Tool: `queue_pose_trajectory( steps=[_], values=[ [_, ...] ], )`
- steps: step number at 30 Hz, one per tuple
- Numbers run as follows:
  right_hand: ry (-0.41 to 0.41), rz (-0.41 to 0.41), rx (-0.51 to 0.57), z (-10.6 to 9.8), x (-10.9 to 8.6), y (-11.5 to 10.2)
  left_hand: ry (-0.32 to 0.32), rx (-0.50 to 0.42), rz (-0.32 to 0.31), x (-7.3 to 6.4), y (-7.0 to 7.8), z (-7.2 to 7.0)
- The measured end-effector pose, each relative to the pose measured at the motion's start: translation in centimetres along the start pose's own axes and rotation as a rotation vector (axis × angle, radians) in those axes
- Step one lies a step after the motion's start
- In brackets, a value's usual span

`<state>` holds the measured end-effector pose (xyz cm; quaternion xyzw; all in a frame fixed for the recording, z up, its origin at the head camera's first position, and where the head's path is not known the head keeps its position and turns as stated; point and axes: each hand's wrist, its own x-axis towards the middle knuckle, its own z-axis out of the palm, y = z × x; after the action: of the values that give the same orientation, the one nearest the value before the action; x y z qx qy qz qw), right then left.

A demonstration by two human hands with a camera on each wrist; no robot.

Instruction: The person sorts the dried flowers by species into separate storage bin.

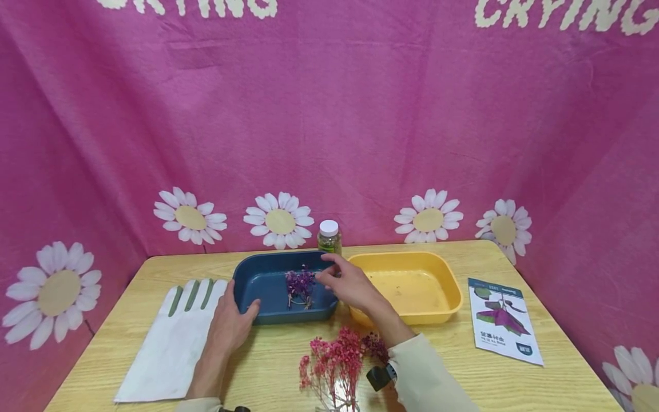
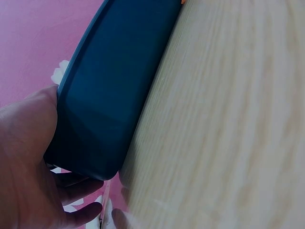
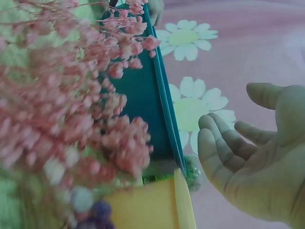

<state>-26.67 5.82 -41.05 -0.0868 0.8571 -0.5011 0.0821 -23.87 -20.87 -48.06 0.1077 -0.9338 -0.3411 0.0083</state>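
A dark blue plastic tub [image 1: 268,316] stands on the table, with a small bunch of purple dried flowers [image 1: 300,285] lying in it. At the tub's left end my left hand [image 1: 230,320] grips its corner, the thumb on the near side. The left wrist view shows that hand [image 2: 28,157] against the end of the tub [image 2: 109,95]. Over the tub's right end is my right hand [image 1: 355,283], near the purple flowers, its fingers loosely bent. In the right wrist view the right hand [image 3: 252,157] holds nothing.
A yellow tub [image 1: 419,316] adjoins the blue one on the right. Behind them stands a white-capped jar [image 1: 329,234]. Pink dried flowers [image 1: 337,357] lie in front, beside darker purple ones [image 1: 376,346]. A white glove [image 1: 165,349] lies left, a printed seed packet [image 1: 501,320] right.
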Motion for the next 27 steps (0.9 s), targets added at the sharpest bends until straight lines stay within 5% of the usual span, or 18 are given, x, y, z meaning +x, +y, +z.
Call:
queue_pose_trajectory(
  steps=[12,27],
  values=[
    [0.052,-0.094,0.006,-0.8,-3.5,1.7,0.003,0.003,-0.009,0.3,-0.1,-0.3],
    [0.100,-0.050,0.018,-2.0,-7.7,4.3,-0.012,-0.004,-0.021,0.2,-0.1,0.0]
  ],
)
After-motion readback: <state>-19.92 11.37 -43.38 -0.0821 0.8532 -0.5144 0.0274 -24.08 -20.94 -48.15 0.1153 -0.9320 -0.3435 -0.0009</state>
